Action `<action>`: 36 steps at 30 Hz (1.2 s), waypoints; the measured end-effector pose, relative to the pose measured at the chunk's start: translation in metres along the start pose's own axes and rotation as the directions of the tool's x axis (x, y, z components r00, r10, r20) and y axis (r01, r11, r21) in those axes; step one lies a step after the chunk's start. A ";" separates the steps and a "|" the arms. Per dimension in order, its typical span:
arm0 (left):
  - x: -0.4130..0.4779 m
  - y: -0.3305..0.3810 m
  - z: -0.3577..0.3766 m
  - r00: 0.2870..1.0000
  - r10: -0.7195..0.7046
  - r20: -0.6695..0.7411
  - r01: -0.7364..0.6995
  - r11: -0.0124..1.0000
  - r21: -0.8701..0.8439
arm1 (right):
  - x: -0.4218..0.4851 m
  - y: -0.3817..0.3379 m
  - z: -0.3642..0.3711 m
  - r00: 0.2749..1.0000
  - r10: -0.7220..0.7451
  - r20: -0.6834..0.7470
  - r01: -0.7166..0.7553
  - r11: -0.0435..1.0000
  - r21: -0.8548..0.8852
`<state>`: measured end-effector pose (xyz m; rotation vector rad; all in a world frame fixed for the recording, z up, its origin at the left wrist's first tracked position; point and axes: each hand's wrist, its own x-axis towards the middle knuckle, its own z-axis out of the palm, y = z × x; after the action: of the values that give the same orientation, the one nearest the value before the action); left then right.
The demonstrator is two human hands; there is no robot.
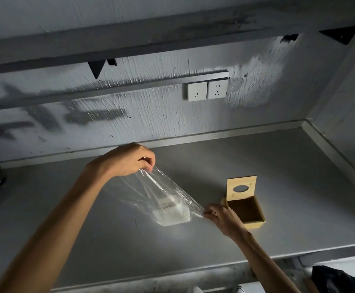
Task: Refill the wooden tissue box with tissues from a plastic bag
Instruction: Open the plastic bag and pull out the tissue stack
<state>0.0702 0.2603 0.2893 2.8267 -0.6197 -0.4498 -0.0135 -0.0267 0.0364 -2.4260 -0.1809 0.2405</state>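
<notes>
Pinching opposite edges of clear, crinkled plastic bag (161, 191) with left hand (130, 160) and right hand (222, 217), white tissue stack (172, 214) inside, above grey countertop (278, 166), beside open light wooden tissue box (246, 206).

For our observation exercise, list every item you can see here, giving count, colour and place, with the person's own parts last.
Clear plastic bag: one, transparent, stretched between both hands above the counter.
White tissue stack: one, inside the bag's lower end.
Wooden tissue box: one, light brown, open, lid upright, right of the bag.
Grey counter: one, under everything.
Wall sockets: two, pale grey, on the wall.
Left hand: pinching the bag's upper edge.
Right hand: pinching the lower edge.
</notes>
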 end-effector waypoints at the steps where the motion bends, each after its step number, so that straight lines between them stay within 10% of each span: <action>1: 0.001 -0.003 0.001 1.000 -0.010 0.002 0.010 1.000 -0.011 | 0.000 -0.004 -0.003 1.000 0.021 -0.014 -0.022 0.999 -0.048; 10: 0.003 0.003 0.031 0.997 0.073 0.007 -0.074 0.996 0.045 | 0.012 -0.011 -0.002 0.935 0.351 -0.045 -0.354 0.917 -0.183; 14: 0.026 0.034 0.057 0.980 0.181 0.078 -0.190 0.973 0.130 | 0.021 -0.056 -0.015 0.981 0.043 0.192 -0.064 0.993 0.103; 17: 0.043 0.050 0.065 0.975 0.212 0.062 -0.213 0.977 0.011 | 0.027 -0.095 -0.029 0.995 -0.054 -0.081 0.073 0.961 0.265; 22: 0.011 -0.005 0.057 0.918 0.106 -0.382 -0.206 0.951 -0.231 | 0.034 -0.085 -0.031 0.970 0.035 -0.240 0.049 0.941 0.335; 27: -0.053 -0.091 0.123 0.926 -0.245 -0.288 -0.045 0.684 -0.728 | 0.028 -0.070 -0.036 0.964 0.116 -0.237 -0.002 0.901 0.433; 30: -0.043 -0.082 0.165 0.983 -0.157 -0.096 0.023 0.623 -0.782 | 0.031 -0.065 -0.040 0.963 0.154 -0.223 -0.040 0.895 0.443; 36: -0.023 -0.058 0.157 0.891 -0.378 -0.251 -0.072 0.427 -0.901 | 0.024 -0.069 -0.063 0.968 0.110 -0.226 0.014 0.874 0.485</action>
<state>0.0189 0.3001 0.1330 1.7928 0.0484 -0.0924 0.0186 -0.0090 0.1251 -1.9357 0.0518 -0.0029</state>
